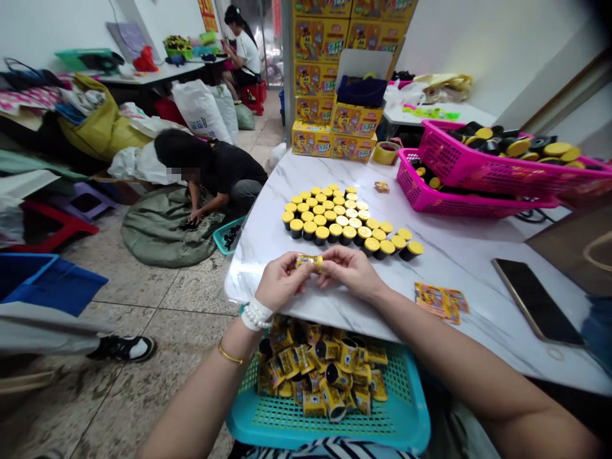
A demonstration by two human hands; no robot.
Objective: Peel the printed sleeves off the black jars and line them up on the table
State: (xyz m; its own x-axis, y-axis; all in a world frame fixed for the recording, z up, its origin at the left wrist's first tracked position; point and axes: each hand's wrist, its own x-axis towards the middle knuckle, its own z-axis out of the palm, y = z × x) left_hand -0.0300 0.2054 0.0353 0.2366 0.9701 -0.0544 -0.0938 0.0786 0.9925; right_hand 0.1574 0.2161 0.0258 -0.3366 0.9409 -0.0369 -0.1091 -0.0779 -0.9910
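Note:
Above the table's front edge, my left hand (287, 277) and my right hand (351, 271) pinch a small cup with a yellow printed sleeve (310, 260) from its two ends. It lies sideways, and my fingers partly cover it. Just beyond it, many black cups with yellow lids (329, 217) stand upright in close rows on the marbled white table (268, 223). Below my hands, a turquoise basket (401, 395) holds a heap of sleeved cups (325, 370), several with their dark open ends showing. Flat printed sleeves (440, 301) lie in a small pile right of my right forearm.
A phone (535, 299) lies at the right. Pink baskets of lidded cups (478, 166) are stacked behind it. Yellow printed boxes (318, 83) and a tape roll (385, 153) stand at the back. Left, a person (215, 166) crouches over a green sack (162, 229); another person (243, 51) sits farther off.

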